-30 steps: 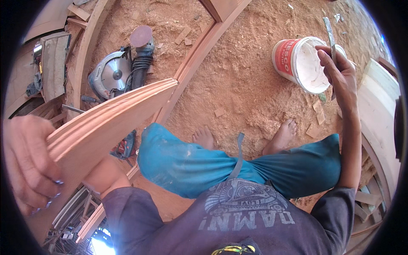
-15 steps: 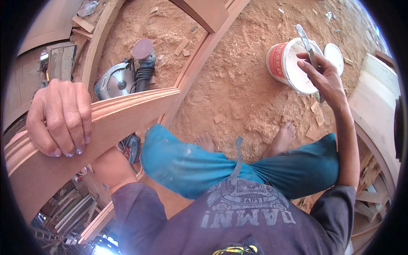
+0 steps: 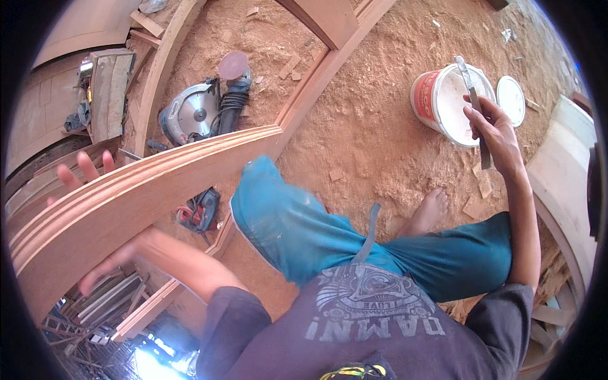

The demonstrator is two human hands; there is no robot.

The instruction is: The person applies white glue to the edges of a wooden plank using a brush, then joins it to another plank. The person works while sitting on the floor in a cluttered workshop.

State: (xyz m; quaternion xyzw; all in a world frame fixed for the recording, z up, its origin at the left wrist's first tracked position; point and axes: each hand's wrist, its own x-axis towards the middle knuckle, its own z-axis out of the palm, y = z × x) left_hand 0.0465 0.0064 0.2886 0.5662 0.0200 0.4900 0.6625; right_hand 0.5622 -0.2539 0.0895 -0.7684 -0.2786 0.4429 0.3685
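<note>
A: How is the right hand (image 3: 494,130) positioned?

B: A flat metal scraper (image 3: 474,107) is gripped in it, with the blade tip held over the open white bucket (image 3: 443,95). A round white lid (image 3: 510,100) is seen just beside the bucket on the sawdust floor (image 3: 367,107).

A: And the left hand (image 3: 85,174)?

B: It is placed behind a curved moulded wooden piece (image 3: 126,196), fingers spread; whether the piece is gripped cannot be told. A circular saw (image 3: 193,114) is located beyond the piece.
</note>
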